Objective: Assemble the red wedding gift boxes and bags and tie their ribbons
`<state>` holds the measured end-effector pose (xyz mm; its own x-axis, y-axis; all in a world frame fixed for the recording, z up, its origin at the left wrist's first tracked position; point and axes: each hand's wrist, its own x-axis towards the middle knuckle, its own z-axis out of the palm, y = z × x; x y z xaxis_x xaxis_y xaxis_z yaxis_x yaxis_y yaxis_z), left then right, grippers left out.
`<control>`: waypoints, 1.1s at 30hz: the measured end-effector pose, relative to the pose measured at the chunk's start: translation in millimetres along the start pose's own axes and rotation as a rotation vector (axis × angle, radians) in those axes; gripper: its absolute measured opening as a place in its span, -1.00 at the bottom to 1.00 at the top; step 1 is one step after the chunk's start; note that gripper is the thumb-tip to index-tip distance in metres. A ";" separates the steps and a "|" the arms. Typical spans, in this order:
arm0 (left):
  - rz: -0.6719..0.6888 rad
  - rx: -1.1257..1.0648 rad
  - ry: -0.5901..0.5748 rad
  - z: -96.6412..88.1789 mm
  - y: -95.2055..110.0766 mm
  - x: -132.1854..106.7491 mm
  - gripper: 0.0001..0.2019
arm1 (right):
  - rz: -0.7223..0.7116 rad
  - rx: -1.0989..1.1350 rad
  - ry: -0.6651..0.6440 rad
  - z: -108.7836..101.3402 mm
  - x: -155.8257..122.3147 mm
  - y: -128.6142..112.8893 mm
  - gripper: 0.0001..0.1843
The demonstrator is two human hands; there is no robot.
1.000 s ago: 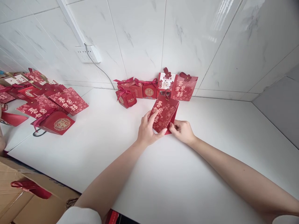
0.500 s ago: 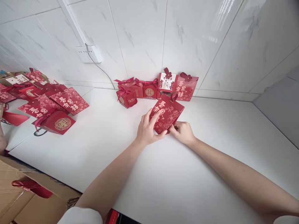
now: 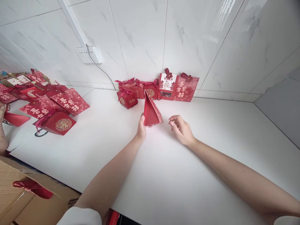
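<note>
A red paper gift box [image 3: 151, 112] with a pale printed pattern is turned side-on, its plain triangular side facing me. My left hand [image 3: 141, 127] grips it from the left near the bottom, thumb on the near side and the other fingers mostly hidden behind. To the right of the box, apart from it, is my right hand [image 3: 181, 129]; its fingers are loosely curled, with a gap between thumb and fingertips and nothing in them.
Small red boxes [image 3: 127, 98] with ribbons and two upright bags [image 3: 187, 89] with flower tags line the tiled wall. More red packages [image 3: 62, 122] pile up at left, beside another person's hand [image 3: 2, 134]. A cardboard box [image 3: 30, 206] stands below the table's left edge.
The gift box has turned from its printed front to its narrow side and shifted slightly left with my left hand. My right hand has let go of it.
</note>
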<state>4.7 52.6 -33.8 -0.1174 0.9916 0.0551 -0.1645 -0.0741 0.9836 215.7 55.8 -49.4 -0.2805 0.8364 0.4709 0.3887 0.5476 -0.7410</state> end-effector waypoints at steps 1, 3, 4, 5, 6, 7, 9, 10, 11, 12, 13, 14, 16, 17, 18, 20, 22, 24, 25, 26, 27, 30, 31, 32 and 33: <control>0.000 0.002 -0.008 0.3 0.4 -0.7 -0.43 | -0.012 0.010 0.001 0.1 0.2 -0.9 -0.73; 0.011 0.024 -0.028 1.1 1.5 -2.2 -0.42 | -0.039 0.040 0.004 0.1 0.3 -3.4 -0.74; 0.028 0.036 -0.038 1.7 2.0 -3.0 -0.43 | -0.048 0.053 0.005 0.0 0.3 -4.8 -0.75; 0.054 0.050 -0.049 2.4 2.6 -3.8 -0.43 | -0.052 0.060 0.006 -0.1 0.2 -6.4 -0.75; 0.085 0.068 -0.056 3.1 3.1 -4.7 -0.44 | -0.052 0.062 0.006 -0.2 0.0 -8.0 -0.73; 0.116 0.099 -0.062 3.7 3.3 -5.4 -0.43 | -0.049 0.058 0.004 -0.3 -0.1 -9.4 -0.71; 0.163 0.189 -0.066 4.4 2.8 -6.1 -0.38 | -0.035 0.034 0.007 -0.6 -0.1 -11.7 -0.69; 0.173 0.232 -0.050 4.3 2.0 -5.8 -0.34 | -0.025 0.016 0.010 -0.8 0.1 -12.3 -0.68; 0.175 0.254 -0.017 3.7 0.9 -5.1 -0.32 | -0.011 -0.003 0.012 -1.1 0.5 -12.4 -0.67; 0.169 0.251 0.026 2.7 -0.4 -3.9 -0.33 | 0.008 -0.022 0.009 -1.4 1.2 -11.8 -0.66; 0.157 0.225 0.064 1.3 -1.5 -2.3 -0.38 | 0.032 -0.039 0.003 -1.8 2.0 -10.6 -0.66; 0.139 0.189 0.093 -0.5 -2.4 -0.4 -0.46 | 0.058 -0.051 -0.006 -2.1 3.2 -8.7 -0.65; 0.100 0.138 0.084 -4.7 -2.8 3.3 -0.59 | 0.106 -0.065 -0.029 -2.2 6.2 -3.0 -0.66; 0.096 0.145 0.057 -7.1 -2.3 5.0 -0.61 | 0.120 -0.070 -0.039 -2.0 7.9 0.4 -0.67; 0.110 0.177 0.035 -9.5 -1.4 6.5 -0.62 | 0.124 -0.081 -0.049 -1.6 9.6 3.9 -0.68; 0.196 0.280 0.014 -14.2 0.5 8.9 -0.61 | 0.130 -0.056 -0.056 -0.4 12.4 10.0 -0.71; 0.282 0.351 -0.022 -18.8 2.1 10.7 -0.61 | 0.134 0.076 -0.003 0.1 13.6 13.4 -0.72; 0.267 0.316 -0.133 -23.2 3.4 12.2 -0.57 | 0.106 0.283 0.087 -1.0 13.1 13.5 -0.73; 0.213 0.275 -0.212 -25.5 4.2 12.8 -0.55 | 0.072 0.366 0.120 -2.2 12.4 12.7 -0.74; 0.140 0.241 -0.293 -27.7 5.4 13.3 -0.52 | 0.025 0.404 0.124 -3.8 11.8 11.4 -0.74; 0.058 0.223 -0.370 -29.9 7.0 13.8 -0.50 | -0.025 0.393 0.100 -5.7 11.3 10.1 -0.73; -0.133 0.262 -0.542 -36.6 14.5 15.1 -0.44 | -0.152 0.194 -0.082 -11.9 11.6 7.9 -0.70; -0.162 0.282 -0.577 -38.8 17.3 15.5 -0.42 | -0.182 0.144 -0.150 -13.9 12.5 8.1 -0.69; -0.175 0.299 -0.606 -40.8 19.8 15.9 -0.41 | -0.201 0.126 -0.210 -15.7 13.7 8.9 -0.68; -0.174 0.315 -0.626 -42.7 22.0 16.2 -0.40 | -0.208 0.139 -0.264 -17.4 15.1 9.9 -0.67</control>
<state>-42.6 62.6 -18.7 0.4839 0.8679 -0.1119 0.1714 0.0313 0.9847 230.7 74.4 -41.3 -0.5652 0.6619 0.4924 0.1812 0.6819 -0.7087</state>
